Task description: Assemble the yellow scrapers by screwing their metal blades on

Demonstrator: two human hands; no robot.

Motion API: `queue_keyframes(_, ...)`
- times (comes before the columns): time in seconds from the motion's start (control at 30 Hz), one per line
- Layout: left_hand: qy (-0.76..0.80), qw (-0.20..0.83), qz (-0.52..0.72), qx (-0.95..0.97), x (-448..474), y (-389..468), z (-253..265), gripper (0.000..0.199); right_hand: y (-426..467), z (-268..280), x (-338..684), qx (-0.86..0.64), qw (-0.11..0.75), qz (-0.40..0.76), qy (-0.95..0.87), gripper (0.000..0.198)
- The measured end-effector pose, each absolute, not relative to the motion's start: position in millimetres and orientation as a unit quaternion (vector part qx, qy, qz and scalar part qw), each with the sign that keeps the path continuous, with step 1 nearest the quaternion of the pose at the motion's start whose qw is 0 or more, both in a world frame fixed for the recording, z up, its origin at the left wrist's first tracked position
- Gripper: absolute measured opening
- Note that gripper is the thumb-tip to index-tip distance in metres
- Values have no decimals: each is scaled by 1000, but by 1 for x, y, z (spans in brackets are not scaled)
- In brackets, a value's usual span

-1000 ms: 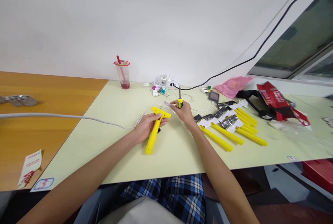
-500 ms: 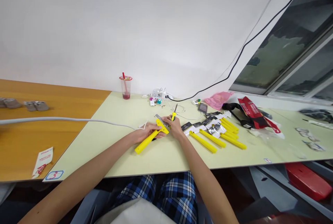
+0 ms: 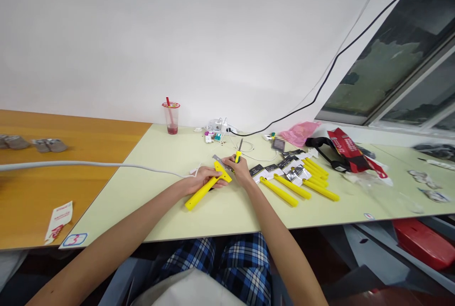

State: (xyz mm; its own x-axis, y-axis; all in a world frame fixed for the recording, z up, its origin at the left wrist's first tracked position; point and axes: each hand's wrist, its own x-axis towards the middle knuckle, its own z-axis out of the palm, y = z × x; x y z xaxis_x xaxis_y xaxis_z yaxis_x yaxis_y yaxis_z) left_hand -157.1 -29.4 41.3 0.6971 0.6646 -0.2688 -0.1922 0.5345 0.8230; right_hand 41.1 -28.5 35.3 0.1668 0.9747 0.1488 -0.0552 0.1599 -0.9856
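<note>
My left hand [image 3: 203, 179] is closed around a yellow scraper [image 3: 199, 194], whose wide head points away from me and whose handle comes down toward the table's front edge. Along the head lies a thin metal blade [image 3: 221, 161], partly covered by fingers. A screwdriver [image 3: 238, 156] with a yellow and dark handle is held in my right hand [image 3: 241, 169], its shaft pointing up and away from the scraper. The fingertips of my right hand are at the blade; whether they pinch it is hidden.
Right of my hands lie several yellow scraper handles [image 3: 279, 192] with black-and-white packets [image 3: 258, 172]. A lidded drink cup [image 3: 172, 119] stands by the wall. Behind are plugs and a power strip [image 3: 217, 126]. A pink bag [image 3: 300, 133] and a red package [image 3: 350, 152] lie farther right.
The view has shifted slightly. Both hands keep nearly the same pose, with the scraper and the screwdriver still held.
</note>
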Motion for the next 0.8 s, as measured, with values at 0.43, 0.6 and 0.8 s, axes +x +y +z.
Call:
queue_keyframes(0.43, 305, 818, 263, 411, -155, -34, 46, 11, -30, 35, 44, -474, 567, 446, -505, 66)
queue_keyframes(0.6, 299, 818, 267, 414, -154, -31, 41, 14, -28, 34, 45, -462, 588, 450, -489, 65)
queue_keyframes(0.8, 311, 810, 251, 429, -155, -32, 44, 16, -27, 33, 46, -472, 616, 435, -456, 67)
